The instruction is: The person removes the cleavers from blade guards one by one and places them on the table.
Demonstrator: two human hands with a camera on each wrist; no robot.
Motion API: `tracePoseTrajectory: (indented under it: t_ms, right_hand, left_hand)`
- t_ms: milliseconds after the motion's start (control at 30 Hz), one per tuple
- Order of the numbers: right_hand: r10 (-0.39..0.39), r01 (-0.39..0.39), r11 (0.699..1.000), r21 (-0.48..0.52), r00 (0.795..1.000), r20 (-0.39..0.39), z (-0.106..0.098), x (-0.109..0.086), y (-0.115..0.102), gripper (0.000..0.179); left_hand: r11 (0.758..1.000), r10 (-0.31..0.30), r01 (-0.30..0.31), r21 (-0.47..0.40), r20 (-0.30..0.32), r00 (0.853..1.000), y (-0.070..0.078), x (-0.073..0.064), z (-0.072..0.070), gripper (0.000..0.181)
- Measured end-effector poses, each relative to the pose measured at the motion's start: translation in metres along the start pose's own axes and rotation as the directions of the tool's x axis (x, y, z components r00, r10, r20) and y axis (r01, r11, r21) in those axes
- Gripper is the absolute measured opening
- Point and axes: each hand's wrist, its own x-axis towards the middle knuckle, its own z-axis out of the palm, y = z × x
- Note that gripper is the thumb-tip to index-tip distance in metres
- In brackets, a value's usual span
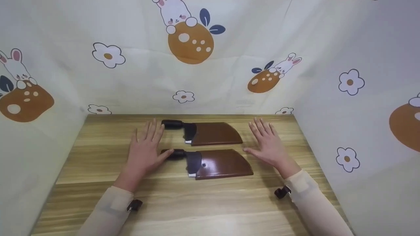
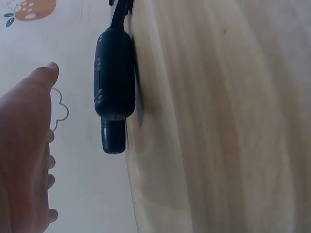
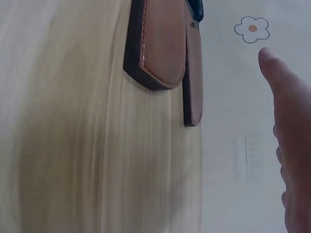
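Two cleavers lie one behind the other, the far cleaver (image 1: pixel 216 133) and the near cleaver (image 1: pixel 226 164). Each has a black handle pointing left and a brown leather sheath over its blade. My left hand (image 1: pixel 146 149) is spread with straight fingers just left of the handles, its thumb overlapping the end of the near handle (image 2: pixel 114 73) in the head view. The left wrist view shows that thumb apart from the handle. My right hand (image 1: pixel 267 146), fingers straight, hovers right of the sheath tips; the near sheath (image 3: pixel 165 43) appears beside it in the right wrist view. Neither hand holds anything.
The cleavers rest on a wood-grain table (image 1: pixel 197 206). A pale curtain (image 1: pixel 141 78) printed with rabbits, oranges and flowers stands along the back and both sides. Small black clips (image 1: pixel 134 205) sit at both sleeve cuffs.
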Motion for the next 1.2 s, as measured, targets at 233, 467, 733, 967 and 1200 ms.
tracePoseTrajectory:
  t_ms: [233,467,733,967,1200]
  right_hand:
    - [-0.07,0.072,0.996,0.046,0.997,-0.031,0.005,-0.002,-0.012,0.108]
    - [-0.094,0.093,0.995,0.042,0.995,0.015,0.011,-0.003,-0.025,0.112]
    - [-0.142,0.14,0.989,0.051,0.989,0.037,0.019,-0.001,-0.041,0.111]
    - [-0.175,0.173,0.983,0.058,0.983,0.044,0.026,0.0,-0.052,0.112]
    - [-0.226,0.223,0.973,0.052,0.972,0.068,0.036,0.0,-0.067,0.111]
  left_hand:
    - [1.0,0.02,-0.02,-0.021,0.019,1.0,0.013,-0.001,0.005,0.104]
    - [0.999,0.038,-0.038,-0.036,0.019,0.999,0.022,-0.003,0.009,0.104]
    - [0.997,0.063,-0.062,-0.05,0.024,0.998,0.031,-0.002,0.017,0.103]
    - [0.996,0.075,-0.073,-0.056,0.034,0.997,0.037,0.0,0.021,0.099]
    - [0.991,0.126,-0.122,-0.055,0.058,0.99,0.038,0.001,0.022,0.095]
